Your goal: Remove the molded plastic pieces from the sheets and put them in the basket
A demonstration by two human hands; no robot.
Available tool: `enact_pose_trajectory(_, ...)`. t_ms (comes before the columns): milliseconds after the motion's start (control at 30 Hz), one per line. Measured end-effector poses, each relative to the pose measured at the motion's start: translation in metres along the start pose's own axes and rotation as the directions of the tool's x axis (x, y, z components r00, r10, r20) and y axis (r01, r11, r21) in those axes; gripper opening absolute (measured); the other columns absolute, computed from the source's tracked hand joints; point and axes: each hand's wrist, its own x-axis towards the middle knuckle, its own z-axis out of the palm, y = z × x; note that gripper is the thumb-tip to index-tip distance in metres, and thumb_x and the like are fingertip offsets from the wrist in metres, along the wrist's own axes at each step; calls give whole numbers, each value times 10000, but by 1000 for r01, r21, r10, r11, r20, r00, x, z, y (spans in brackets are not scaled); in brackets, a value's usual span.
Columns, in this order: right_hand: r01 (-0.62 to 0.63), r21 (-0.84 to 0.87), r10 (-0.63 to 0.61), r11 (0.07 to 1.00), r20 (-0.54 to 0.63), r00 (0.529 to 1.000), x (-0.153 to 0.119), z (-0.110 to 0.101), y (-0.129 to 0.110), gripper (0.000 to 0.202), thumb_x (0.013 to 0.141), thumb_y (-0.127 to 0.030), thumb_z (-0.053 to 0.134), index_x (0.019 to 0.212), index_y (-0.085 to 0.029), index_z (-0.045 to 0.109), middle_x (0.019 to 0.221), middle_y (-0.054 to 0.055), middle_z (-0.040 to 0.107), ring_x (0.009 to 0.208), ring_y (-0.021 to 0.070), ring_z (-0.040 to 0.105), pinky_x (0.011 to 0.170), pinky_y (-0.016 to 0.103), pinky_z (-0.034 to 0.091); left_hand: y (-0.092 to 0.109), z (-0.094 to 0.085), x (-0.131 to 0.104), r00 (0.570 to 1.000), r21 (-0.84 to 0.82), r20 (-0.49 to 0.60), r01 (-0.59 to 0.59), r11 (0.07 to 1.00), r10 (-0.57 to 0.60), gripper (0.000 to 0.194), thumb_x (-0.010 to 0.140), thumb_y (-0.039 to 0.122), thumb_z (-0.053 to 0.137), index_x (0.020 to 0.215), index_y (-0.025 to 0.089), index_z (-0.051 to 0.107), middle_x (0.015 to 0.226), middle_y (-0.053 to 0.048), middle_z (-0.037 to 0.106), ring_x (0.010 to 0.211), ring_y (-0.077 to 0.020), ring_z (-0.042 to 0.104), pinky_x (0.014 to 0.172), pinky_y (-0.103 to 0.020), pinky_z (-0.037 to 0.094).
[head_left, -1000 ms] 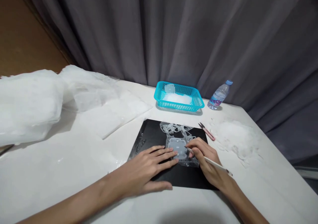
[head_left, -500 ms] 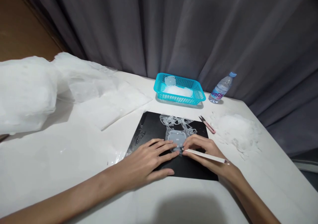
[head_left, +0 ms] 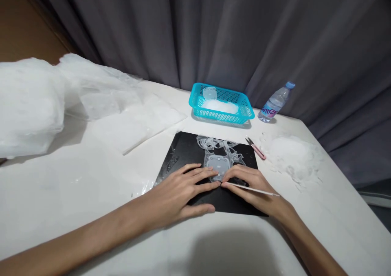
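My left hand (head_left: 186,190) lies flat with its fingers spread, fingertips resting on the near-left part of a translucent, rounded-square plastic piece (head_left: 218,164). Pinched in my right hand (head_left: 252,186) is a slim white stick-like tool (head_left: 253,189), its rear end pointing right. The tool's tip, hidden by fingers, is at the near edge of the piece, close to the left fingertips. Looping translucent strips (head_left: 210,143) spread out beyond the piece. All of this sits on a black mat (head_left: 186,149).
Behind the mat stands a turquoise basket (head_left: 220,119) holding translucent pieces. To its right is a water bottle (head_left: 273,104). Pink-handled thread snips (head_left: 258,150) lie near a heap of clear scraps (head_left: 291,157). White plastic bags (head_left: 33,104) bulge at the left.
The right hand has shifted slightly left, closer to the left fingertips, and the tool has rolled to show a thinner edge. The left hand stays on the piece. The view has tilted slightly.
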Motion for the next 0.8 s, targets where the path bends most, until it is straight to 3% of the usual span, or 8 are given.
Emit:
enact_pose_trajectory(233,57,-73,-58,996,-2,998,0,3,-3,106,1063,-279,573,1057,-237,669,1044,33,720,997,185,680,922,326,518,1,8,-3,998,34,-58,-18,999,20,573,1028,538,574,1532,267,537,1610,-96,491,1455,-326,510,1218,-480,374)
enact_pose_trajectory(400,140,-198,-138,970,22,990,1,4,-3,122,1082,-270,525,1066,-223,637,1045,58,718,974,201,681,897,350,530,2,11,-4,999,79,-24,-38,996,40,620,1034,546,552,1550,205,514,1638,-147,437,1481,-351,470,1205,-496,399)
enact_pose_trajectory(533,127,-280,-116,951,56,992,-4,-2,-1,138,1089,-268,502,1062,-212,625,1053,72,711,947,207,677,866,357,527,4,6,0,1000,87,-8,-22,996,22,658,996,581,597,1526,194,548,1629,-158,450,1452,-366,502,1175,-497,423)
enact_pose_trajectory(800,58,-200,-51,978,40,998,-7,-7,-3,109,1079,-270,532,1057,-234,631,1023,42,709,932,186,686,856,323,515,0,-7,3,999,37,3,-38,999,38,493,1069,500,518,1522,306,539,1622,-58,483,1441,-247,528,1225,-429,314)
